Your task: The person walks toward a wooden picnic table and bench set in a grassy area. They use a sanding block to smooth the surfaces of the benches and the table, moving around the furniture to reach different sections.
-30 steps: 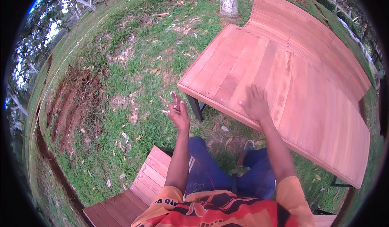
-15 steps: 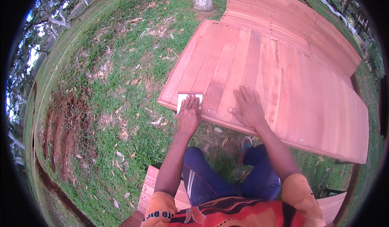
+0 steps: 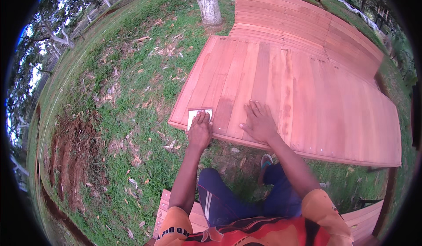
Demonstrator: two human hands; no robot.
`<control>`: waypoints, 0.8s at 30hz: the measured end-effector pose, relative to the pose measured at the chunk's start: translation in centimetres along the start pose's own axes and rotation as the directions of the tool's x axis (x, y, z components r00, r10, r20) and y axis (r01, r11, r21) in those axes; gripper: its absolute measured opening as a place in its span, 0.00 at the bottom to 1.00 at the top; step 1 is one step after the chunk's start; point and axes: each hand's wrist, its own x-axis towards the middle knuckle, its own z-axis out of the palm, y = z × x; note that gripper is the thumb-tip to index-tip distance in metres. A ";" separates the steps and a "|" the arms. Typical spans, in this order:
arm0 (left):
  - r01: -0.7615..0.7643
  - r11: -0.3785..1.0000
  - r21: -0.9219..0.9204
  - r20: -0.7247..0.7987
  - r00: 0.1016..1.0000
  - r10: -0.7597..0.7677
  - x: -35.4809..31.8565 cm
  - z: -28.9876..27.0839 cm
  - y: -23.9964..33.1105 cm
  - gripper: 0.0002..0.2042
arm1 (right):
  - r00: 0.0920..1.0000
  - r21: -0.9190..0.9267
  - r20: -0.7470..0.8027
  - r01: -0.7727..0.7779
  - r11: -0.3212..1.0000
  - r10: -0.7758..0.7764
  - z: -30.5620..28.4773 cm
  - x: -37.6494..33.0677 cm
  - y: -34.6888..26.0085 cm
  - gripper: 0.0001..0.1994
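Observation:
On the near left corner of a reddish wooden table [image 3: 246,83], my left hand [image 3: 200,129] presses down on a piece of sandpaper [image 3: 192,116] with a white back and a reddish folded edge. The fingers lie together over the sheet, covering part of it. To its right, my right hand [image 3: 260,122] rests palm down on the planks with its fingers spread, holding nothing.
A slatted wooden bench with a tall back [image 3: 303,17] stands beyond the table. Bench slats [image 3: 163,204] show beside my legs. Grass with dry leaves [image 3: 132,127] spreads left, with bare soil [image 3: 74,158] and a pale tree trunk [image 3: 206,4].
The view has tilted, so the table's far edge and the tree trunk sit lower in the picture. My left hand stays on the sandpaper by the corner; the right hand remains flat on the planks.

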 end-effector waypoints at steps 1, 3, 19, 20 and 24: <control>-0.049 0.999 -0.012 0.015 0.999 0.049 -2.0 1.1 1.2 0.24 | 1.000 -0.010 0.010 -0.013 1.000 0.013 -0.2 -0.4 0.5 0.44; -0.150 0.989 -0.007 0.021 0.988 0.150 -6.5 3.1 3.9 0.24 | 1.000 -0.034 0.009 -0.017 0.999 0.017 -0.4 0.7 1.5 0.44; 0.176 0.394 -0.902 -0.252 0.526 -0.812 -1.5 6.0 -4.2 0.31 | 0.997 0.167 -0.066 -0.028 0.986 0.040 2.8 -1.2 4.2 0.46; 0.230 0.421 -0.878 -0.250 0.530 -0.810 -1.8 5.1 -2.1 0.31 | 0.998 0.180 -0.053 -0.036 0.983 0.046 2.7 -2.0 4.5 0.47; 0.327 0.278 -0.903 0.014 0.669 -0.743 1.8 0.2 -11.6 0.31 | 0.995 0.220 -0.095 0.042 0.975 -0.021 -0.5 -1.5 2.6 0.47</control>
